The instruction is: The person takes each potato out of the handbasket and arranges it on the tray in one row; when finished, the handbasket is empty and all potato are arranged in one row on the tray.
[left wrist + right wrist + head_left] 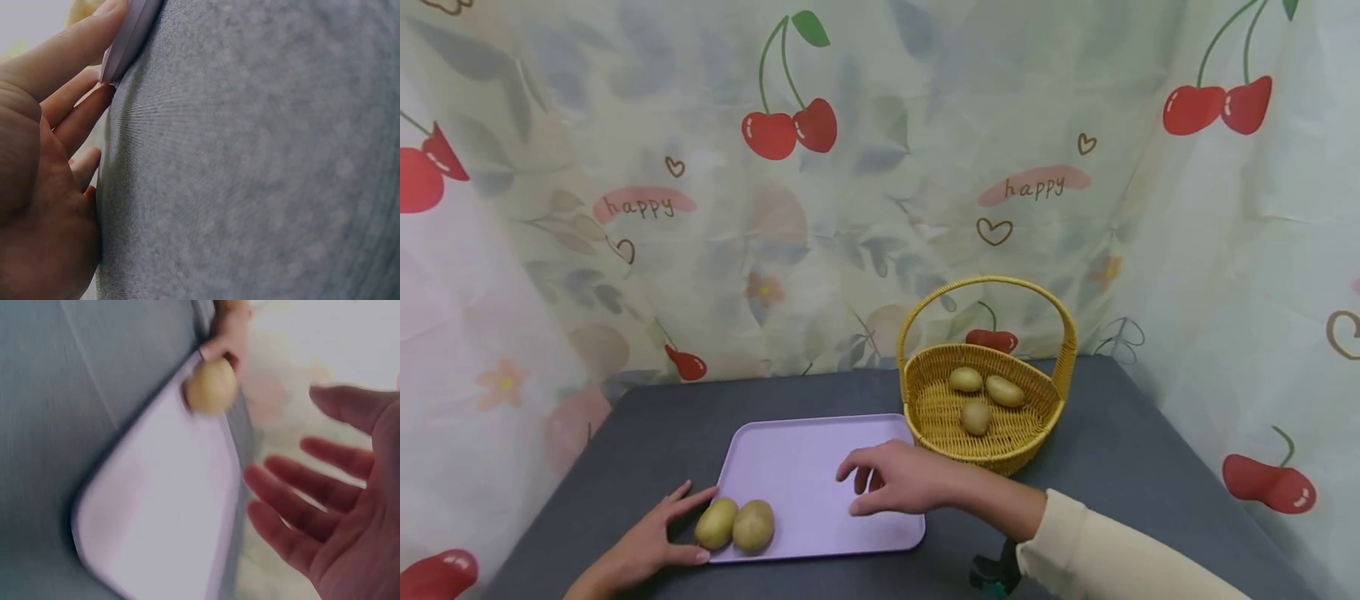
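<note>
My left hand (643,537) is at the front left corner of the lilac tray (820,475). Its thumb touches the front rim, and the index finger reaches along the left side. Two potatoes lie side by side in that corner: a yellowish one (717,522) nearest the left hand and a browner one (753,527). Seen from the left wrist, the thumb (75,47) meets the tray rim (130,44), the other fingers extended behind. Above the tray's right part, my right hand (906,479) hovers with loosely bent fingers, holding nothing; the right wrist view shows its palm bare.
A yellow wicker basket (1052,417) with a tall handle stands behind the tray's right end. Three potatoes lie inside, one of them (976,417) toward the front. Grey cloth (1120,467) covers the table, and printed curtains (865,250) close off the back and sides.
</note>
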Tool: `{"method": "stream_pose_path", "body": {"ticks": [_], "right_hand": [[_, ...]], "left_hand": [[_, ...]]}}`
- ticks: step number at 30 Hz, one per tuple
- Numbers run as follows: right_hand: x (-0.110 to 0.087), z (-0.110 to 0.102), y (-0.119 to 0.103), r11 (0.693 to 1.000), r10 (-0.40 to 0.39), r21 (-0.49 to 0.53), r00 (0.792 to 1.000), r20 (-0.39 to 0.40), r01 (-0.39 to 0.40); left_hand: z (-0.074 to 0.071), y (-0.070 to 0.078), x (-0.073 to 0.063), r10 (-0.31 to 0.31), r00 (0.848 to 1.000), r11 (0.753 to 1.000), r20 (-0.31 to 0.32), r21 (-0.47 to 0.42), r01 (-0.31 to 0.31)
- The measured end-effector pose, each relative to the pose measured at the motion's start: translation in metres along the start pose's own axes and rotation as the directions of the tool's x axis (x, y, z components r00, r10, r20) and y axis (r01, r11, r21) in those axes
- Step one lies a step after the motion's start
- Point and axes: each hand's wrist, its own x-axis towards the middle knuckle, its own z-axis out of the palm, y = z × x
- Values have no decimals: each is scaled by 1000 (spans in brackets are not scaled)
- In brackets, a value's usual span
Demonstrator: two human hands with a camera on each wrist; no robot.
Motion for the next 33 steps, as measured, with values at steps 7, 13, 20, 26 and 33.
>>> {"method": "stream_pose_path", "body": {"ticks": [7,13,20,26,33], "right_hand": [[-28,-62,16,988,87,-124,995,-55,-93],[-32,-106,39,938,208,-260,972,-107,-230],[-22,-130,90,877,353,-287,921,-162,-387],[-15,-128,130,866,440,-216,893,-94,-450],[-9,-120,158,826,563,-63,824,64,-560]], "left_hand": [[1,-1,0,11,1000,1000,-12,2,-11],[0,-2,-1,16,1000,1000,-15,0,-16],[-1,-1,-1,22,1000,1000,-18,-1,-22],[-2,1,-1,7,1000,1000,-10,-2,-7],[-2,1,-2,13,1000,1000,-16,-8,-13]]}}
